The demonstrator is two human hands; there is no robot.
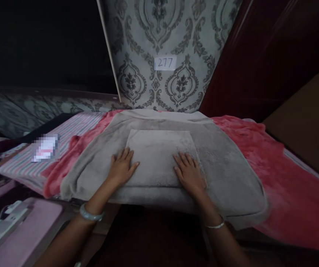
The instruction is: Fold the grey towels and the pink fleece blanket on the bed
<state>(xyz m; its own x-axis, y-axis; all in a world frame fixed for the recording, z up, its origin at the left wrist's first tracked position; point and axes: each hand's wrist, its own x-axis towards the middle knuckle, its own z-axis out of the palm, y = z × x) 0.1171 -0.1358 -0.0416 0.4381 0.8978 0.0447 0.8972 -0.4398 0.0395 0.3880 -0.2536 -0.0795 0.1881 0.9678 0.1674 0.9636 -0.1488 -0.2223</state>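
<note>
**On the grey cloth [226, 174], two flat hands and edges that could shift**

At the middle of the grey cloth lies a pale square [156, 159]; whether it is a separate piece or part of the cloth, I cannot tell. The left hand [121, 167] rests at the square's left border, the right hand [189, 171] at its right border. Both are spread palm-down, grasping nothing.

Under the grey cloth, and showing on both sides of it, is a pink blanket [301, 207]. Uneven pressure from the palms could ruck the square or skew its borders. Soft plush on soft plush may creep, so a sideways drag could pull the grey cloth out of line. Its near edge seems to overhang, and extra weight there might start it slipping. On the wrists, a bangle [91, 215] and a bracelet [216, 225] could catch the pile if lowered onto it.
</note>
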